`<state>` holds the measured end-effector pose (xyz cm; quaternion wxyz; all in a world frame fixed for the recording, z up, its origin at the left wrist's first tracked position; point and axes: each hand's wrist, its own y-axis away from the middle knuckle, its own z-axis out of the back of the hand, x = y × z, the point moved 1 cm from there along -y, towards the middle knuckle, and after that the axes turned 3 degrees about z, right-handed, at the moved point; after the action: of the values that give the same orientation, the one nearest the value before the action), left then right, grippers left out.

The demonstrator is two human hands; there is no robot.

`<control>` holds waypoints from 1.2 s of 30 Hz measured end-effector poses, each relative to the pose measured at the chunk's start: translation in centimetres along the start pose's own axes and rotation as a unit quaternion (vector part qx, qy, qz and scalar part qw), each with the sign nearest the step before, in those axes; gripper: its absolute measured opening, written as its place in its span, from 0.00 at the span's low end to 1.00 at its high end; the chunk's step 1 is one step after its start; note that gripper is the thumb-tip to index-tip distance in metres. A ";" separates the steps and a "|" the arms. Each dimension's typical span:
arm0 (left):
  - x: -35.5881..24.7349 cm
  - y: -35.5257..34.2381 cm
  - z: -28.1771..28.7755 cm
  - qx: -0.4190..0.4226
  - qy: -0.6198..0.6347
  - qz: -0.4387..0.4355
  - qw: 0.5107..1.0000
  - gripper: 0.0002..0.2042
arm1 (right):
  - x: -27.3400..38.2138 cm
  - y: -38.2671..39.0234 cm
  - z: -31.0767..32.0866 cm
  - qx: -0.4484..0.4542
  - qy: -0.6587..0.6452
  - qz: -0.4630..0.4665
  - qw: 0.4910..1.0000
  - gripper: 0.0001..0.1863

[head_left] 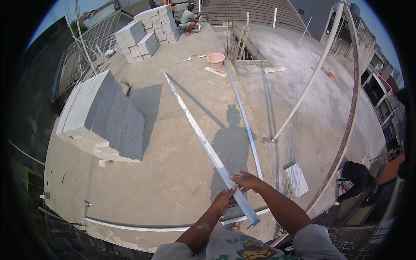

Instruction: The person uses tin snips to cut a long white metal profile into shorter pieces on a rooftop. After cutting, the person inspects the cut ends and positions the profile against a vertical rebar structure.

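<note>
Both my hands are closed around a long, straight metal bar, pale and smeared with dried mortar. My left hand grips its left side near the close end. Slightly farther along, on the right side, my right hand holds the same bar, its fingers partly hidden underneath. The bar slants away toward the far left, its near end past my hands by my body. My shadow falls on the concrete beyond. A second long metal strip lies on the slab to the right of the held bar.
Light grey blocks are stacked at left, with more stacks farther back. A pink bucket stands ahead. One person squats far off; another is at right. A pale pole slants upward; a strip runs along the near edge.
</note>
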<state>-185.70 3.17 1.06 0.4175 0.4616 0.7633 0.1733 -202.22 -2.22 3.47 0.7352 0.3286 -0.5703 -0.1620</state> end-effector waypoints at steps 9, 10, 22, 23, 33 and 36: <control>0.0 -3.4 3.7 0.008 -0.160 0.090 0.983 0.35 | -1.1 -7.7 -1.0 -0.040 0.092 0.033 0.994 0.39; -0.2 -3.5 4.4 -0.010 -0.170 0.090 0.981 0.36 | -1.3 -7.3 -0.7 -0.094 0.179 0.054 0.978 0.39; -8.7 -13.4 8.5 -0.107 0.013 -0.029 0.994 0.42 | -8.2 16.2 -1.9 -0.088 0.278 -0.071 0.954 0.36; -9.5 -14.6 8.5 -0.140 0.004 -0.046 0.989 0.41 | -8.8 18.2 -2.3 -0.087 0.281 -0.091 0.951 0.36; -6.5 -11.2 3.2 -0.076 -0.058 -0.086 0.992 0.24 | -20.5 23.0 -1.1 -0.079 0.242 -0.235 0.938 0.36; -3.8 -7.1 0.2 -0.007 -0.134 -0.069 0.989 0.24 | -29.3 22.6 -0.2 -0.041 0.238 -0.295 0.924 0.36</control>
<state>-188.62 -3.75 -1.88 0.5299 0.4238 0.7295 0.0856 -213.82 32.38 -2.94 0.7811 0.4807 -0.2486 -0.3114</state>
